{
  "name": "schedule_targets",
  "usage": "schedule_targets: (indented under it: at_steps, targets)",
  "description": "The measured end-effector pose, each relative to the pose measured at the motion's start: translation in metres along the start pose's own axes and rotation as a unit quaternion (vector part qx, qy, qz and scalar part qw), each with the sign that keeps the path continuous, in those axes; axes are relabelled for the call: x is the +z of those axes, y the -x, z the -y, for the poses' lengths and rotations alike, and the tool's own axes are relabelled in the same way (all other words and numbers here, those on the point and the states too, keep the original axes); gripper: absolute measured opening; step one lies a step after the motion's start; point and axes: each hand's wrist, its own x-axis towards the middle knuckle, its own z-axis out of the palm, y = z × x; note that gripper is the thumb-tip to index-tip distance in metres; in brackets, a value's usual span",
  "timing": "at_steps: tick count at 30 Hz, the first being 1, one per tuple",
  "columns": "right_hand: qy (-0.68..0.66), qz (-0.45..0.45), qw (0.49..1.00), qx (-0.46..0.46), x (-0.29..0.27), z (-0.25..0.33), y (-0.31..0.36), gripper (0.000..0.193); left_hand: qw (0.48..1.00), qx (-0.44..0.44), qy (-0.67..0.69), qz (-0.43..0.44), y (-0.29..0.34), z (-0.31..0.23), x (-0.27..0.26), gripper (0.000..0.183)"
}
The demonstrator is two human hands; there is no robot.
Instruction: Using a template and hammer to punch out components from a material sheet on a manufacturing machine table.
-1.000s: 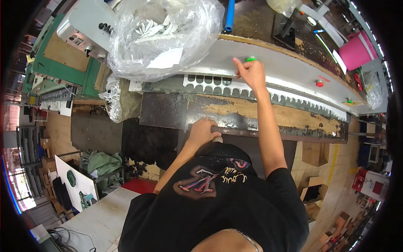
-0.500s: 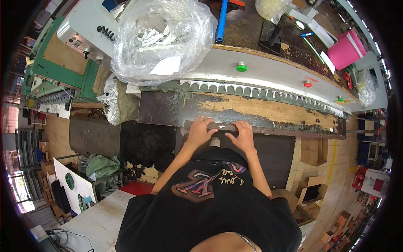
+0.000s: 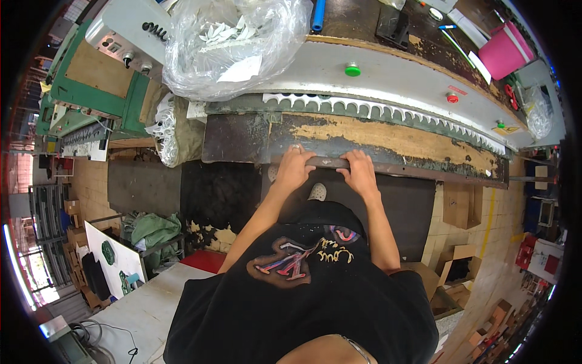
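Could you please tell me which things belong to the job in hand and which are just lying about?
Likely the job:
worn board, left hand and right hand at its edge
scalloped strip
larger green button

Likely just lying about:
pink bucket
blue tube
cardboard boxes

A factory workshop is filling the frame. Across the upper middle, a long grey machine panel (image 3: 400, 80) is carrying a green push button (image 3: 352, 70) and, farther right, a red button (image 3: 452, 97), while a scalloped white strip (image 3: 367, 105) is running below it along a worn ledge (image 3: 376, 131). A clear plastic bag (image 3: 187, 68) is holding white cut pieces (image 3: 230, 33) at the top, and a green-framed machine (image 3: 97, 68) is standing at the upper left. Cardboard boxes (image 3: 462, 205) are sitting at the right, where a yellow line (image 3: 488, 221) is crossing the tiled floor (image 3: 506, 227).
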Motion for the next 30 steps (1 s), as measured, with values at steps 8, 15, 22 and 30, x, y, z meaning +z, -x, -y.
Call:
schedule_targets:
  at_steps: [8,15,22,30]
  targets:
    - [-0.210,0.190,0.958,0.055,-0.029,-0.011,-0.036,0.032,0.944,-0.119,0.153,0.265,-0.028,0.000,-0.026,0.050]
    - [-0.047,-0.099,0.992,0.061,0.032,-0.001,-0.156,0.047,0.999,-0.031,-0.025,-0.022,-0.074,0.007,0.033,0.082]
    - [-0.130,-0.058,0.987,0.069,0.066,-0.012,-0.141,0.040,0.996,-0.028,-0.081,0.027,-0.050,0.021,0.051,0.072]
    - [-0.081,-0.067,0.991,0.080,0.060,-0.004,-0.136,0.041,0.998,-0.029,-0.058,0.028,-0.038,0.020,0.055,0.066]
